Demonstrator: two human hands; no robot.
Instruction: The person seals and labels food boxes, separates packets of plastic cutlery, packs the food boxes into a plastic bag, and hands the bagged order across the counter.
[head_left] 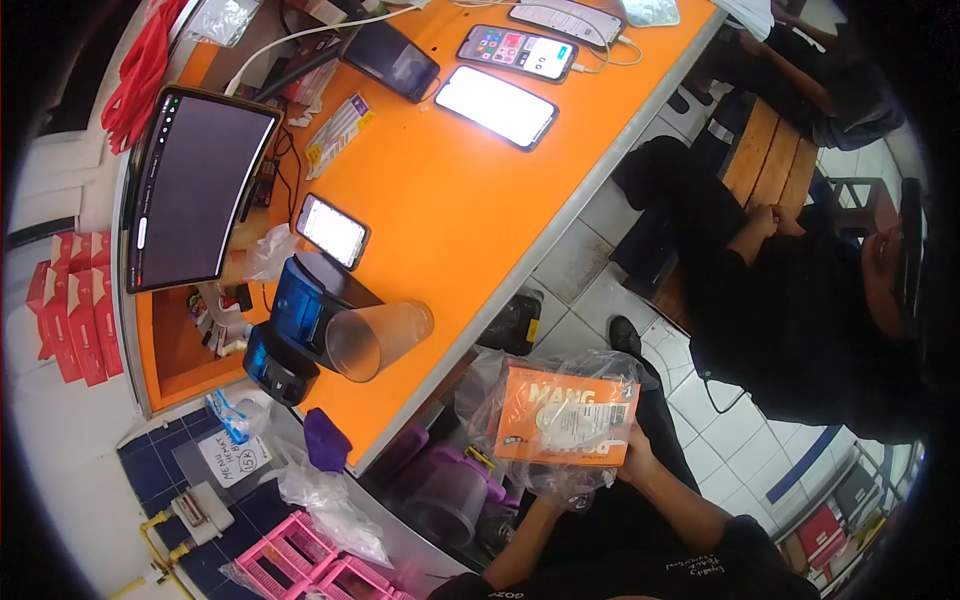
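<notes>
An orange box [535, 400] with white lettering and a white printed label sits inside a clear plastic bag [485, 400], held in front of my body. My right hand [640, 456] grips the box's lower right corner, its fingers partly behind it. Below the box, my left hand [555, 497] holds the bag from underneath; the crumpled plastic covers most of its fingers. To the left of the bag, a clear plastic cup [380, 340] stands near the edge of the orange counter [440, 215].
Several phones lie on the counter, one with a bright white screen [497, 107]. A tablet monitor [200, 190] and a blue-black device [310, 305] stand at left. Pink baskets [290, 550] are below. Another person [790, 300] in black sits on a wooden bench at right.
</notes>
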